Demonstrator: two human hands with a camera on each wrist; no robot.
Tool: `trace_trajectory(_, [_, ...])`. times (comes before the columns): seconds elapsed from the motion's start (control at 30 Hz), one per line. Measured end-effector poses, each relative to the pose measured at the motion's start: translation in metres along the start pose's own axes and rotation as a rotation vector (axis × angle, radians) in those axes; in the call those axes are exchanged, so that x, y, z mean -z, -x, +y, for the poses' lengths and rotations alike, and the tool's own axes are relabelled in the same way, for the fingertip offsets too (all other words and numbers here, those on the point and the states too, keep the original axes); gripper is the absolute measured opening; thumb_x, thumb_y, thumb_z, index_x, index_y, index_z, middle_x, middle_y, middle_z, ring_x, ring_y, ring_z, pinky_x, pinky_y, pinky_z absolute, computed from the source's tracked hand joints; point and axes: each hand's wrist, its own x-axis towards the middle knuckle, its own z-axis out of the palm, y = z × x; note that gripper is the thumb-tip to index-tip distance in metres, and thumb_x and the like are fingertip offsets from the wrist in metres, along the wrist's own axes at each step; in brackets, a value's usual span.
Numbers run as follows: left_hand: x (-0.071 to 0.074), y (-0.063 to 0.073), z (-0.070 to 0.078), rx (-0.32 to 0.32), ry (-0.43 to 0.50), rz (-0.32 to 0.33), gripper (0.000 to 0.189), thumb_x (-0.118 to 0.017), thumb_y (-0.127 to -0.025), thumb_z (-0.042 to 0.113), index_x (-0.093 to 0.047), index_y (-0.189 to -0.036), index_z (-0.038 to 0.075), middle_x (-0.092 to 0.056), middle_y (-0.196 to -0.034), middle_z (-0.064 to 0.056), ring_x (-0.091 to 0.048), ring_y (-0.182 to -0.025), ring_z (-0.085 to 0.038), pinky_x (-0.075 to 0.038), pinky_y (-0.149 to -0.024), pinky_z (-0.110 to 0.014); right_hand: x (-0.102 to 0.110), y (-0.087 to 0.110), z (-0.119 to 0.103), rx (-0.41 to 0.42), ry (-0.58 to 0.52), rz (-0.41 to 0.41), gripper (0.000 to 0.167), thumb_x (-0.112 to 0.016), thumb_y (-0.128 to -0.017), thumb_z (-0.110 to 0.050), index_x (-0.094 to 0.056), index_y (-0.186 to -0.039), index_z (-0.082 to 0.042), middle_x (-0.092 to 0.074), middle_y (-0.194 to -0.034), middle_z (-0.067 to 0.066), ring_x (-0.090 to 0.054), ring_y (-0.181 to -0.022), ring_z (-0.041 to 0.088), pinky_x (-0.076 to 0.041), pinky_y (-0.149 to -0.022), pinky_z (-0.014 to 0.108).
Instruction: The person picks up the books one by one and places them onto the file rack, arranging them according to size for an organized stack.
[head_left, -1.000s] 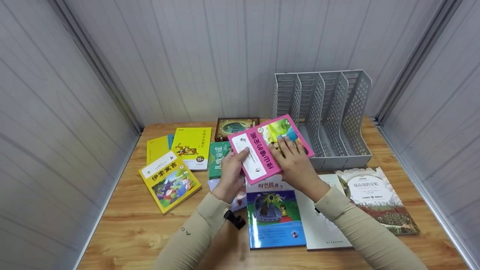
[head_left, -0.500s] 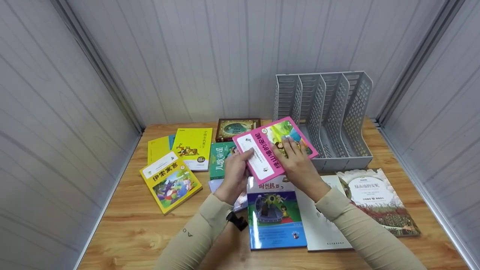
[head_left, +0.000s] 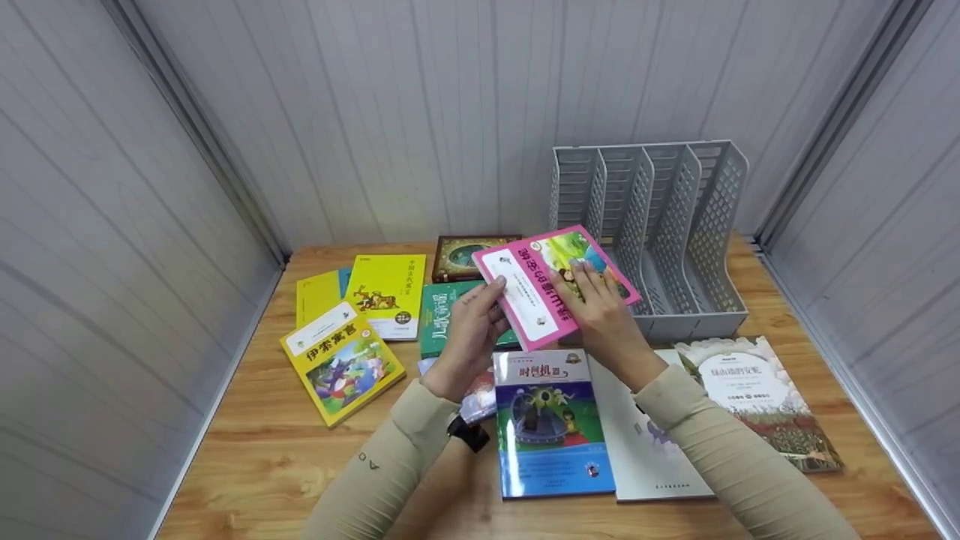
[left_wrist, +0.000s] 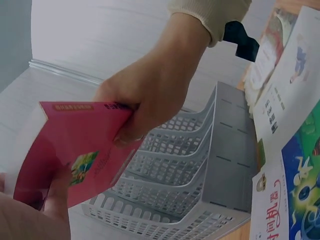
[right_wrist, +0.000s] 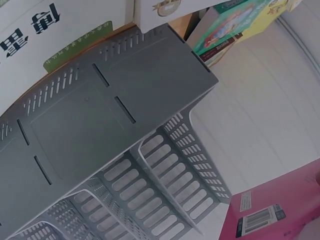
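Note:
A pink book (head_left: pixel 525 296) with a white label panel and a colourful picture is held tilted above the other books. My left hand (head_left: pixel 469 334) pinches its left edge, thumb on the cover. On the right, my right hand (head_left: pixel 609 322) grips the book, fingers laid across the cover picture. In the left wrist view, the right hand (left_wrist: pixel 155 85) clasps an edge of the pink book (left_wrist: pixel 95 145), and part of the left hand (left_wrist: pixel 55 200) shows at the lower left. The right wrist view catches the pink book's barcode side (right_wrist: pixel 270 210).
A grey file rack (head_left: pixel 690 324) with upright dividers stands behind the book. Yellow books (head_left: pixel 341 367) lie at left, a green book (head_left: pixel 439 319) and brown book (head_left: pixel 472 251) farther back. A blue book (head_left: pixel 555 427) and white books (head_left: pixel 757 397) lie in front and right.
The pink book has shifted slightly right, and both hands moved with it. More of the green book and of the blue book's top now shows.

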Motion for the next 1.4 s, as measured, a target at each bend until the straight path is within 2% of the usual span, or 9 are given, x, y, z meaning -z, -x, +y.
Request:
trace_trajectory(0.27, [0.009,-0.002,0.003,-0.017,-0.030,-0.082,0.052,-0.051,-0.116,0.036,-0.061,-0.148,-0.003,-0.075,-0.134,-0.017,-0.078,-0.113,-0.021,-0.066,-0.095,-0.034,-0.001,-0.007,0.010,-0.059,-0.056,0.091,0.055,-0.072,-0.099,0.001,-0.058,-0.152,-0.002,-0.062,-0.147,0.035,-0.061,-0.137,0.055,-0.046,-0.114,0.074])
trace_trajectory(0.57, [0.023,-0.003,0.004,-0.005,-0.060,-0.024,0.057,-0.049,-0.115,0.037,-0.057,-0.149,-0.008,-0.068,-0.143,-0.027,-0.074,-0.125,-0.031,-0.064,-0.100,-0.036,-0.001,-0.013,0.012,-0.156,-0.177,0.119,0.053,-0.073,-0.102,-0.006,-0.058,-0.152,0.002,-0.061,-0.149,0.033,-0.060,-0.139,0.054,-0.043,-0.118,0.072])
trace_trajectory(0.93, [0.054,-0.002,0.007,-0.028,-0.121,0.055,0.050,-0.048,-0.116,0.034,-0.060,-0.143,-0.007,-0.071,-0.139,-0.024,-0.076,-0.121,-0.029,-0.061,-0.107,-0.046,-0.010,-0.021,0.021,-0.278,-0.443,0.339,0.047,-0.061,-0.105,0.004,-0.054,-0.151,0.009,-0.062,-0.149,0.032,-0.060,-0.139,0.053,-0.046,-0.119,0.064])
trace_trajectory(1.0, [0.061,0.000,0.007,-0.026,-0.137,0.066,0.050,-0.049,-0.116,0.034,-0.061,-0.142,-0.007,-0.071,-0.139,-0.024,-0.077,-0.120,-0.026,-0.059,-0.109,-0.049,-0.013,-0.023,0.023,-0.316,-0.474,0.377,0.047,-0.058,-0.106,0.002,-0.054,-0.152,0.008,-0.063,-0.148,0.031,-0.066,-0.133,0.047,-0.051,-0.115,0.061])
trace_trajectory(1.07, [0.067,0.001,0.008,-0.026,-0.153,0.077,0.050,-0.049,-0.116,0.035,-0.062,-0.142,-0.006,-0.072,-0.139,-0.023,-0.076,-0.120,-0.026,-0.060,-0.108,-0.047,-0.015,-0.024,0.024,-0.351,-0.505,0.407,0.049,-0.054,-0.104,0.001,-0.054,-0.152,0.007,-0.068,-0.144,0.028,-0.073,-0.112,0.037,-0.059,-0.103,0.051])
trace_trajectory(1.17, [0.077,0.002,0.008,-0.030,-0.182,0.092,0.049,-0.049,-0.116,0.035,-0.062,-0.142,-0.005,-0.072,-0.139,-0.022,-0.076,-0.122,-0.026,-0.061,-0.106,-0.043,-0.016,-0.027,0.024,-0.385,-0.563,0.434,0.054,-0.051,-0.099,0.002,-0.054,-0.153,0.005,-0.075,-0.115,0.026,-0.054,-0.074,0.020,-0.048,-0.071,0.035])
trace_trajectory(1.27, [0.086,0.004,0.009,-0.029,-0.205,0.110,0.049,-0.049,-0.117,0.035,-0.062,-0.143,-0.004,-0.072,-0.141,-0.021,-0.075,-0.124,-0.028,-0.062,-0.104,-0.041,-0.017,-0.028,0.023,-0.431,-0.610,0.444,0.045,-0.050,-0.102,0.005,-0.056,-0.147,0.009,-0.060,-0.081,0.018,-0.034,-0.063,0.011,-0.029,-0.060,0.027])
trace_trajectory(1.33, [0.091,0.005,0.008,-0.020,-0.218,0.126,0.049,-0.049,-0.117,0.034,-0.063,-0.144,-0.004,-0.071,-0.142,-0.022,-0.075,-0.125,-0.028,-0.062,-0.105,-0.041,-0.018,-0.029,0.020,-0.489,-0.626,0.440,0.033,-0.052,-0.106,0.004,-0.059,-0.136,0.013,-0.050,-0.072,0.012,-0.035,-0.062,0.007,-0.027,-0.057,0.023])
trace_trajectory(1.4, [0.096,0.005,0.008,-0.007,-0.236,0.148,0.049,-0.049,-0.116,0.035,-0.063,-0.145,-0.002,-0.070,-0.142,-0.022,-0.074,-0.125,-0.028,-0.062,-0.105,-0.041,-0.017,-0.031,0.017,-0.561,-0.659,0.438,0.026,-0.054,-0.107,0.003,-0.060,-0.129,0.014,-0.057,-0.077,0.015,-0.041,-0.065,0.009,-0.030,-0.057,0.021])
